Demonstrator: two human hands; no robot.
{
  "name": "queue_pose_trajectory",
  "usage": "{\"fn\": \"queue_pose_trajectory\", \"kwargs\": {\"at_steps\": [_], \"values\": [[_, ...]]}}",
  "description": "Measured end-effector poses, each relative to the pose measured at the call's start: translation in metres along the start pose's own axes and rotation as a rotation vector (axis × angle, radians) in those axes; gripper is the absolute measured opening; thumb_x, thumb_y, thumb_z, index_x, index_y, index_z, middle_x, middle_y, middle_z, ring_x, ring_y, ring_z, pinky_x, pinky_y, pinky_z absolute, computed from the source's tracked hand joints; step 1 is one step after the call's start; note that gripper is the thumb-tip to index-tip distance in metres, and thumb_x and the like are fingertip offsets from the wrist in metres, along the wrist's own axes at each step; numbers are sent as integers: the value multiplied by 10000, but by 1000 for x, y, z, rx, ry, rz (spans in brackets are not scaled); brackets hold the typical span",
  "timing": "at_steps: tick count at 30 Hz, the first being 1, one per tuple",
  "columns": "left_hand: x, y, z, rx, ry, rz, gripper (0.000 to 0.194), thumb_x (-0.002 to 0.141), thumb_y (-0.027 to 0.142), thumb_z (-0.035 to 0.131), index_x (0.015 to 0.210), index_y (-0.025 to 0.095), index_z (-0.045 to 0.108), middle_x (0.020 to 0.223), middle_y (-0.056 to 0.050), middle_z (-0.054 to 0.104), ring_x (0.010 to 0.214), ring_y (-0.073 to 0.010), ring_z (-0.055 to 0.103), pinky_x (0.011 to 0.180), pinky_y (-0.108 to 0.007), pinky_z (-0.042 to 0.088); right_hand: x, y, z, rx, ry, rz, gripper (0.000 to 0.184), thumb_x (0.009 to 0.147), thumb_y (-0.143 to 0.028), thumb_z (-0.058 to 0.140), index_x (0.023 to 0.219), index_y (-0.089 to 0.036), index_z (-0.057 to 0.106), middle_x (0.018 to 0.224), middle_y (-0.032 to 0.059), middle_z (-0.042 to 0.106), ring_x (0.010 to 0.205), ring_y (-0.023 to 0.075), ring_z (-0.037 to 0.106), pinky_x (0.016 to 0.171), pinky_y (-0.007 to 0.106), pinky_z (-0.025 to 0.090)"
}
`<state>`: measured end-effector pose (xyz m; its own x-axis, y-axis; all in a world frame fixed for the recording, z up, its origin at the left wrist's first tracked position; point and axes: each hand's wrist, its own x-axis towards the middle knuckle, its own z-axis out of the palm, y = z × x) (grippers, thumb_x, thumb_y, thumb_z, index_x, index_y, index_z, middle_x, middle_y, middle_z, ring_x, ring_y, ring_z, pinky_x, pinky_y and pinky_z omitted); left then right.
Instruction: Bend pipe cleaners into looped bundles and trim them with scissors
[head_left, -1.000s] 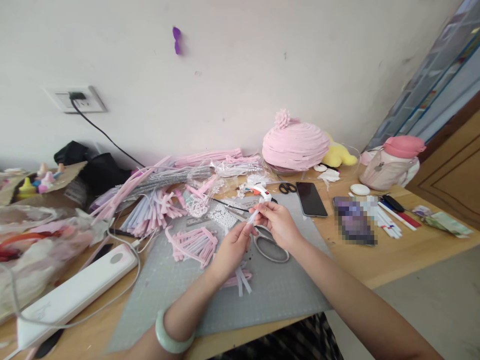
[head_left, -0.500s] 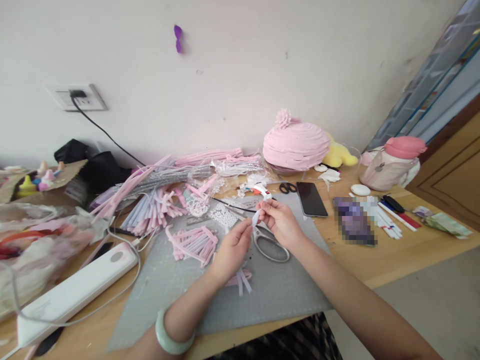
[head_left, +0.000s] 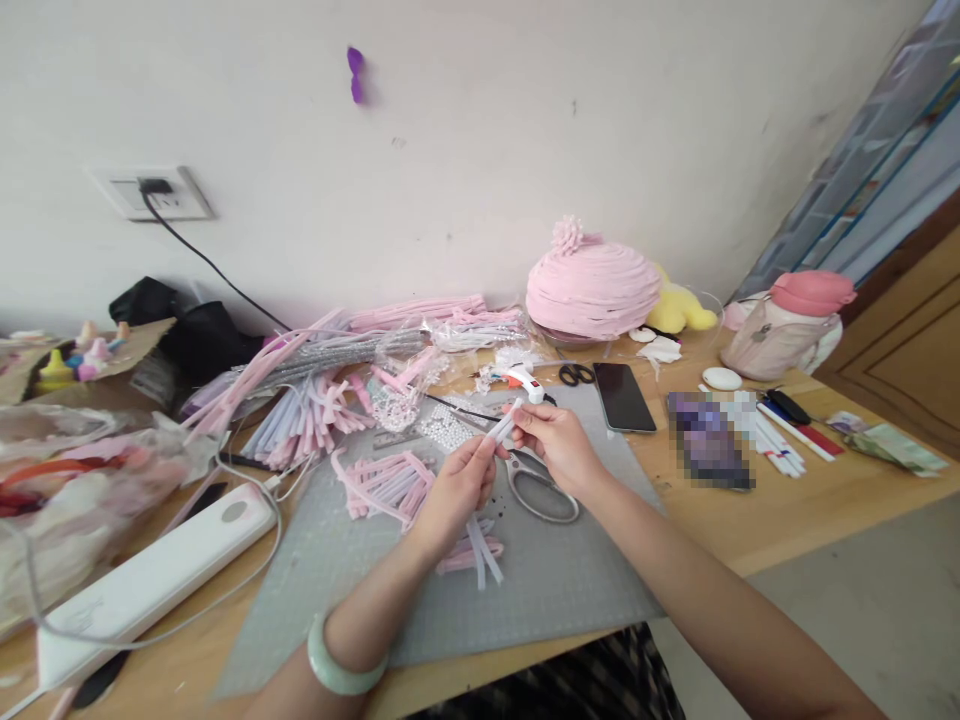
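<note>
Both my hands hold one short pale pink pipe-cleaner piece (head_left: 501, 427) above the grey cutting mat (head_left: 570, 580). My left hand (head_left: 454, 490) pinches its lower end; my right hand (head_left: 553, 443) pinches its upper end. Large silver scissors (head_left: 534, 490) lie on the mat just under my right hand. Cut pink pieces (head_left: 386, 483) lie in a pile left of my left hand, and a few more (head_left: 474, 556) lie below it. A white glue gun (head_left: 523, 382) rests beyond my hands.
A dark phone (head_left: 621, 397) and small black scissors (head_left: 575, 375) lie at the back right, near a pink spiral dome (head_left: 592, 290). Long pink and grey stems (head_left: 300, 400) fill the back left. A white power strip (head_left: 150, 585) lies at the left.
My hands have turned the pale piece from nearly upright to a flatter slant, and my left hand has dropped slightly toward me. Nothing else on the table has moved.
</note>
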<state>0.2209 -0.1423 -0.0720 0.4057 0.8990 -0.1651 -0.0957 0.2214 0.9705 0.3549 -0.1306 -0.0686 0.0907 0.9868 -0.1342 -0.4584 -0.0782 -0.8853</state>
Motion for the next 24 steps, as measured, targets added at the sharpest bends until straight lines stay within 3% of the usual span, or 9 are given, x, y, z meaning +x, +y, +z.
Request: {"fn": "queue_pose_trajectory", "kwargs": {"at_steps": [5, 11, 15, 24], "values": [[-1, -4, 3, 10, 6, 4, 347, 772, 500, 468, 726, 158, 504, 456, 109, 239, 348, -28, 173, 359, -168, 139, -2, 1, 2, 65, 61, -32, 283, 453, -289, 798, 679, -135, 726, 528, -17, 578, 486, 51, 484, 507, 207, 412], [0, -1, 0, -121, 64, 8, 352, 743, 514, 510, 665, 181, 428, 458, 114, 246, 346, -25, 166, 357, -158, 130, -1, 4, 2, 62, 40, -44, 256, 464, -283, 797, 654, -131, 716, 521, -16, 575, 480, 56, 479, 498, 215, 406], [1, 1, -3, -162, 109, 8, 394, 730, 525, 527, 612, 196, 344, 450, 114, 249, 350, -24, 175, 358, -155, 140, 0, 5, 2, 11, 7, 2, 286, 464, -302, 799, 680, -133, 719, 482, -26, 565, 459, 59, 475, 488, 220, 392], [2, 6, -5, -93, 88, -22, 339, 714, 509, 538, 719, 179, 462, 432, 128, 220, 347, -23, 143, 362, -148, 112, -1, 2, -2, -165, -160, 183, 279, 470, -313, 807, 641, -112, 717, 469, -17, 553, 438, 46, 461, 469, 203, 364]]}}
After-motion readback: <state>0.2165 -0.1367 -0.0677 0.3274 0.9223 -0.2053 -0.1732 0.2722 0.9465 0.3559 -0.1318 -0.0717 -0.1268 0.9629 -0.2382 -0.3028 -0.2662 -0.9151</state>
